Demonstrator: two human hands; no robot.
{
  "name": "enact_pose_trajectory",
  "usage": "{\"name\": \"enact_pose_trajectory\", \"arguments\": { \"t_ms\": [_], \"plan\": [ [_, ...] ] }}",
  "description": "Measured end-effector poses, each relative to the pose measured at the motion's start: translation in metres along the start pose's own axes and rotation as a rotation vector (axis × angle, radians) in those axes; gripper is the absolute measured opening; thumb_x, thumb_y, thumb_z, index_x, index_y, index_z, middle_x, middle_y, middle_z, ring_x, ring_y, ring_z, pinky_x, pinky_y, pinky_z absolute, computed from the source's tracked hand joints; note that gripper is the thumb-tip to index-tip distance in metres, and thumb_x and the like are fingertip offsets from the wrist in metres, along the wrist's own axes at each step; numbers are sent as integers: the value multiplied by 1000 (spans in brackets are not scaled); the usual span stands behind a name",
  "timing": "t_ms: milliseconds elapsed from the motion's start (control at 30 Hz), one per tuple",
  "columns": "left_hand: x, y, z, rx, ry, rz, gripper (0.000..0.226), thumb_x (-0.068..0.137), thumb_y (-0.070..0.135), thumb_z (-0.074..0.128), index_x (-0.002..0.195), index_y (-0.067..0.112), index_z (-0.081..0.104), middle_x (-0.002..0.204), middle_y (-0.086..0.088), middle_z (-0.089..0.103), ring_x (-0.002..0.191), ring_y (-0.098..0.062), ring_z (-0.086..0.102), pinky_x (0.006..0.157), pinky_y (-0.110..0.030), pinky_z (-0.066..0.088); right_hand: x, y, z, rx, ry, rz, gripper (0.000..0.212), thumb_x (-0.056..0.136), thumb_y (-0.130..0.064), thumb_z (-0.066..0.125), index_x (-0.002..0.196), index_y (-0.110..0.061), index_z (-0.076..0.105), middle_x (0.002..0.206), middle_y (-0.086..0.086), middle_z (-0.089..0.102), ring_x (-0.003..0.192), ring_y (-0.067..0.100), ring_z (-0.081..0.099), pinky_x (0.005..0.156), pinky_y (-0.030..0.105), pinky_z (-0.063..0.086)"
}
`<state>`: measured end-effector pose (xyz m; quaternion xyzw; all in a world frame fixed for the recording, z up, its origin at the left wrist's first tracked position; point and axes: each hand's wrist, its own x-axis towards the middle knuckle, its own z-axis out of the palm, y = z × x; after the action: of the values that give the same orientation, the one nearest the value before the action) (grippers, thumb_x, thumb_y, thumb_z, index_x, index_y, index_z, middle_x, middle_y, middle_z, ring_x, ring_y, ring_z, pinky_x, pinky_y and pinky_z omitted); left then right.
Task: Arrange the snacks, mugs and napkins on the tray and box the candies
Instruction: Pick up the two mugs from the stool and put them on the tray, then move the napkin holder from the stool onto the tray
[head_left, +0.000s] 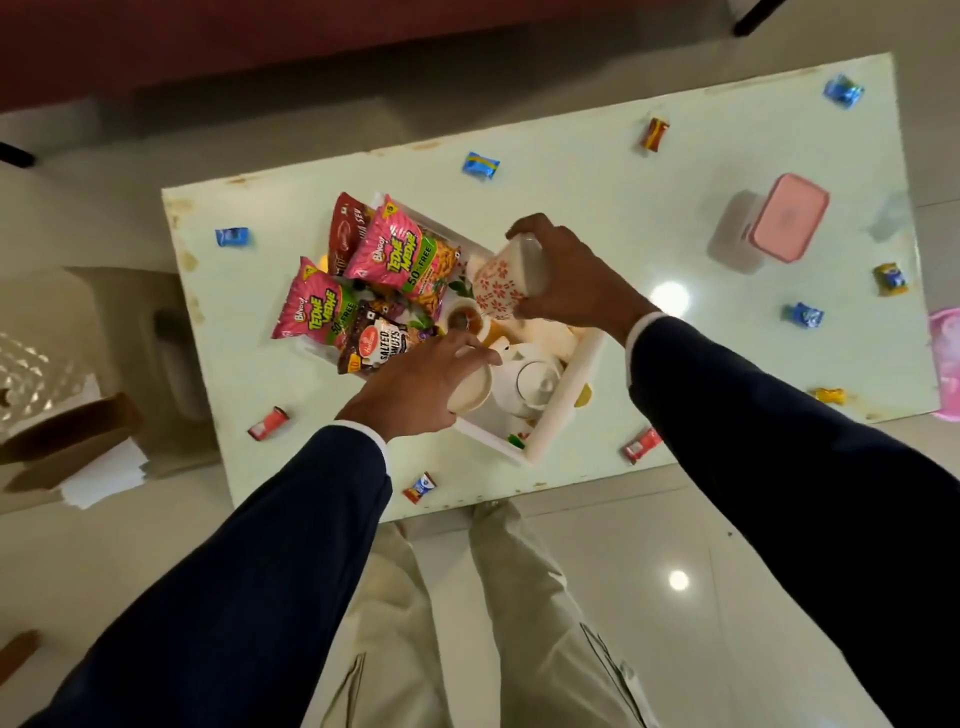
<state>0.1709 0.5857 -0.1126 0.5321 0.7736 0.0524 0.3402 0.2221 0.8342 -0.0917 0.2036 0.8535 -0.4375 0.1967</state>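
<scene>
A white tray (563, 410) sits in the middle of the pale table (649, 218). Several snack packets lie on its left part, among them a pink packet (402, 254) and a salted peanuts packet (371, 348). My right hand (576, 280) grips a white mug with red flowers (501, 283), tilted above the tray. My left hand (415, 384) holds a second mug (470, 389) by its rim over the tray's near side. A white teapot (530, 387) stands in the tray beside it. Wrapped candies lie scattered on the table, such as a blue one (480, 165) and a red one (267, 422).
A pink-lidded box (789, 218) stands closed at the table's right. A pink object (948, 364) shows at the right edge. My legs stand at the table's near edge. A dark red sofa runs along the top, and a cardboard piece (67, 441) lies on the floor to the left.
</scene>
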Motion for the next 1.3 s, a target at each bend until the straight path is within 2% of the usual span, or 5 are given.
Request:
{"name": "enact_pose_trajectory", "arguments": {
  "t_ms": [467,733,933,1100,1300],
  "plan": [
    [3,-12,16,63,0,-49,92,71,10,83,147,36,38,149,-2,36,130,-29,46,69,-31,51,32,-27,49,-754,-94,-238,87,74,-22,83,147,-27,35,136,15,48,94,38,67,59,34,39],
    [-5,-19,16,-47,122,-105,101,70,5,83,154,30,33,152,-6,35,135,-32,42,87,-42,60,29,-33,60,-570,-65,-186,93,76,-15,83,153,-23,32,146,12,43,113,38,60,76,41,53],
    [-27,-25,16,-50,261,-5,98,70,7,84,154,23,36,153,-5,38,141,-28,38,114,-41,43,11,-48,61,-524,23,-149,93,70,-5,78,152,-21,37,152,12,37,127,41,48,99,52,46],
    [-74,-39,16,6,436,-74,63,83,12,65,143,19,51,149,-8,47,137,-31,41,114,-44,35,-6,-94,87,-479,165,-270,56,78,-7,62,133,-18,57,142,10,49,125,37,47,99,49,44],
    [-165,-76,15,-102,564,-329,50,87,10,61,135,24,58,150,-3,49,140,-26,43,108,-42,34,-2,-181,159,-342,-5,-427,41,83,-7,63,124,-7,63,127,13,56,114,37,55,97,48,44]
  ]
}}
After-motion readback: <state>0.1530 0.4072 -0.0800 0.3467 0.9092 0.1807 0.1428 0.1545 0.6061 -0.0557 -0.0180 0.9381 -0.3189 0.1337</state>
